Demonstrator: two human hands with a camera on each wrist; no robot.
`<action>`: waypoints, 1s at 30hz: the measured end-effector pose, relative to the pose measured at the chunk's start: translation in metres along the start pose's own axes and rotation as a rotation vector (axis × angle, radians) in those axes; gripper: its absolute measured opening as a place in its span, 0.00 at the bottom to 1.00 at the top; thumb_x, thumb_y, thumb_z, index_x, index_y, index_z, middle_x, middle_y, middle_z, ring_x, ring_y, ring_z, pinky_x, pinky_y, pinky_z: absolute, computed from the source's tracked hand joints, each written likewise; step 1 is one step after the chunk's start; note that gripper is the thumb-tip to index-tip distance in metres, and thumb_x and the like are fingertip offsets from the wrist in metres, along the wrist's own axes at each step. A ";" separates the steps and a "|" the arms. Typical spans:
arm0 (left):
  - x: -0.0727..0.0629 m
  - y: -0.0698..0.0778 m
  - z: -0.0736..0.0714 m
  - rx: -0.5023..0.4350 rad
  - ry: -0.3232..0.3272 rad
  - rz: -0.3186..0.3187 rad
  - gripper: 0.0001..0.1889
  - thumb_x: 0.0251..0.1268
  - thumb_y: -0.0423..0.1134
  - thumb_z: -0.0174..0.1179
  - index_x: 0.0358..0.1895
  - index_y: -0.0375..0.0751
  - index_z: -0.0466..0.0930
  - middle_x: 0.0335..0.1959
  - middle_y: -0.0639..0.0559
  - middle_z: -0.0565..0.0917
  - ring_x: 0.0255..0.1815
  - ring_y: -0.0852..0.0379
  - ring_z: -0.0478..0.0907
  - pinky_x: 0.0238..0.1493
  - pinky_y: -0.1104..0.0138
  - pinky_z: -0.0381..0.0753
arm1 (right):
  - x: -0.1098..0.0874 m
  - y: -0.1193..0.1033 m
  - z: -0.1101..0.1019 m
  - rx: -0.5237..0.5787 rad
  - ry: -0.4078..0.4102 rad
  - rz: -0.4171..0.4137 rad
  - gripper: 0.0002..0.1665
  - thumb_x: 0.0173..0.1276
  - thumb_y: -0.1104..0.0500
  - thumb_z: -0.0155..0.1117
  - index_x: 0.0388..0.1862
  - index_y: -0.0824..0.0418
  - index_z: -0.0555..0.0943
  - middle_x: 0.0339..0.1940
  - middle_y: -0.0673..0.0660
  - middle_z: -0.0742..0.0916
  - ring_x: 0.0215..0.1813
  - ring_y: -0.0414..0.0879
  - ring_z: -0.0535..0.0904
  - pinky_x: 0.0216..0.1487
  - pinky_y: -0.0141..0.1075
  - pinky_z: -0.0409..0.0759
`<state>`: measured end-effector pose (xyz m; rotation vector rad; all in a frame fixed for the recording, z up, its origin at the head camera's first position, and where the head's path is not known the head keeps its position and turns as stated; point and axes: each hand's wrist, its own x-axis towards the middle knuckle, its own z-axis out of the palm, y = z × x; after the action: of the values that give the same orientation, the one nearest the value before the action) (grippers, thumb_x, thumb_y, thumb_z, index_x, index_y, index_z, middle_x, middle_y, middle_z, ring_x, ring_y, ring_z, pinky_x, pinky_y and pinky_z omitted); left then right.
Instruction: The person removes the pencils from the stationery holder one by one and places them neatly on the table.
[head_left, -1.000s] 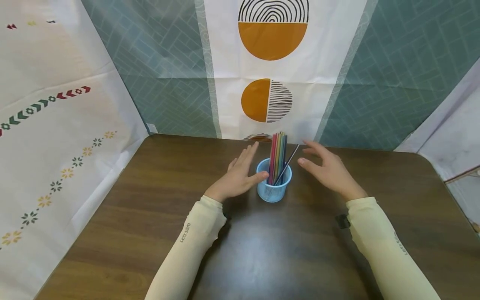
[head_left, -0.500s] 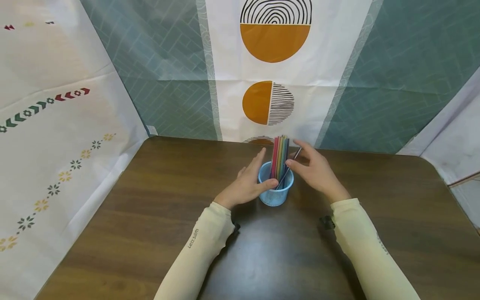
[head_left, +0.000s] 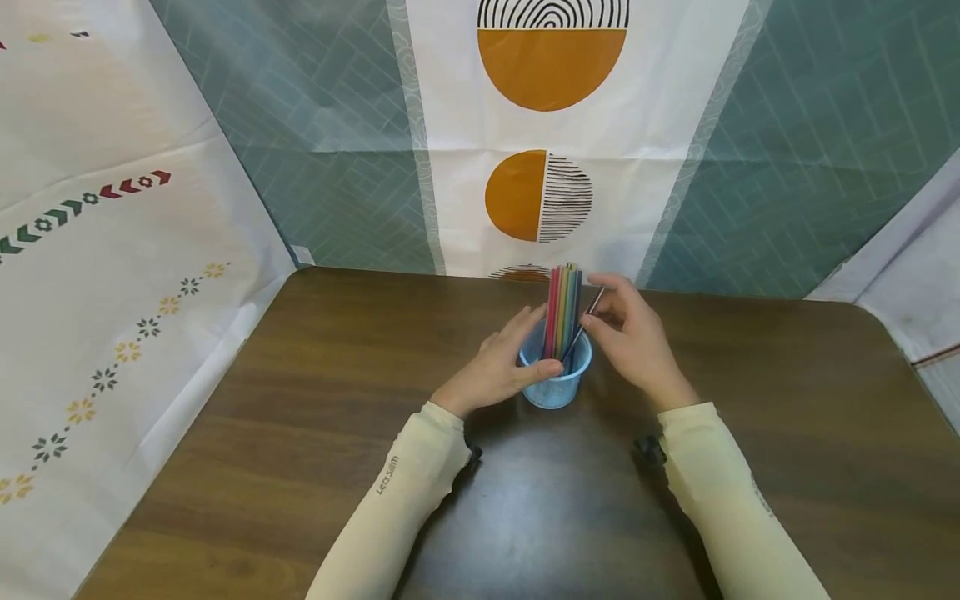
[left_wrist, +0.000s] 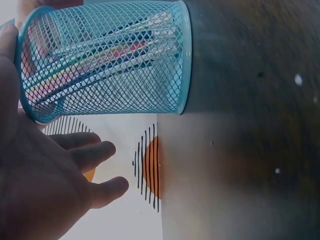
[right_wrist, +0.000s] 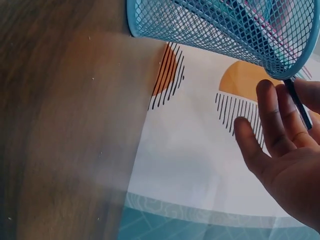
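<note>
A light blue mesh pencil cup [head_left: 553,393] stands upright on the table, holding a bundle of coloured pencils [head_left: 558,312]. One dark pencil [head_left: 595,302] leans out to the right, apart from the bundle. My right hand [head_left: 633,342] pinches this dark pencil near its upper end between thumb and fingers; the right wrist view shows the pencil [right_wrist: 299,106] there, other fingers spread. On the cup's left side, my left hand [head_left: 498,367] has its thumb along the front rim. Its fingers are extended behind the rim, and the left wrist view shows several of them straight and spread.
The brown wooden table [head_left: 300,417] ends at a patterned cloth backdrop [head_left: 450,208] just behind the cup. A white cloth with printed flowers [head_left: 187,333] hangs along the left edge. Both forearms wear cream sleeves [head_left: 405,483], with dark wrist cameras beneath.
My right hand has come left from beside the cup and now pinches the dark pencil. My left hand has shifted right, its thumb moving along the cup's front rim.
</note>
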<state>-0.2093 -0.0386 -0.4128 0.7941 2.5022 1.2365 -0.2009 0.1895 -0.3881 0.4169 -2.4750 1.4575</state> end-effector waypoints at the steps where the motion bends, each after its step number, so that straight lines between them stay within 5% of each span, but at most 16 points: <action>1: 0.000 0.000 0.000 -0.004 -0.003 0.001 0.46 0.68 0.61 0.61 0.82 0.62 0.45 0.82 0.48 0.49 0.81 0.43 0.45 0.71 0.35 0.48 | 0.000 0.000 0.000 0.005 0.005 0.001 0.30 0.71 0.69 0.64 0.71 0.62 0.69 0.33 0.61 0.82 0.42 0.51 0.78 0.48 0.40 0.74; 7: 0.001 -0.002 0.002 -0.101 -0.024 0.023 0.46 0.67 0.59 0.63 0.82 0.66 0.44 0.81 0.54 0.51 0.77 0.46 0.56 0.69 0.42 0.62 | 0.000 0.002 -0.001 0.036 0.055 0.025 0.29 0.72 0.67 0.65 0.69 0.63 0.70 0.33 0.61 0.82 0.37 0.50 0.76 0.41 0.38 0.75; 14: 0.003 -0.004 0.004 -0.169 -0.029 0.026 0.45 0.68 0.56 0.64 0.81 0.68 0.44 0.79 0.53 0.56 0.75 0.46 0.60 0.67 0.42 0.66 | 0.001 0.005 -0.005 0.074 0.108 0.056 0.24 0.75 0.62 0.63 0.67 0.63 0.73 0.35 0.63 0.84 0.37 0.54 0.82 0.41 0.33 0.77; 23: 0.002 -0.005 0.003 -0.191 -0.044 -0.009 0.44 0.68 0.59 0.63 0.80 0.73 0.43 0.79 0.52 0.58 0.75 0.43 0.60 0.66 0.41 0.67 | 0.001 0.001 -0.008 0.138 0.096 0.093 0.23 0.75 0.60 0.64 0.65 0.64 0.74 0.40 0.62 0.88 0.42 0.58 0.83 0.54 0.40 0.77; 30: 0.003 -0.005 0.003 -0.189 -0.051 -0.015 0.44 0.68 0.59 0.63 0.80 0.73 0.43 0.78 0.50 0.60 0.74 0.42 0.62 0.64 0.41 0.69 | 0.002 0.005 -0.008 0.161 0.135 0.085 0.23 0.74 0.59 0.66 0.65 0.62 0.75 0.36 0.63 0.87 0.37 0.54 0.82 0.46 0.34 0.76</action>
<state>-0.2121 -0.0378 -0.4187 0.7489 2.3042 1.4039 -0.2037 0.1989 -0.3876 0.2358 -2.3051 1.6679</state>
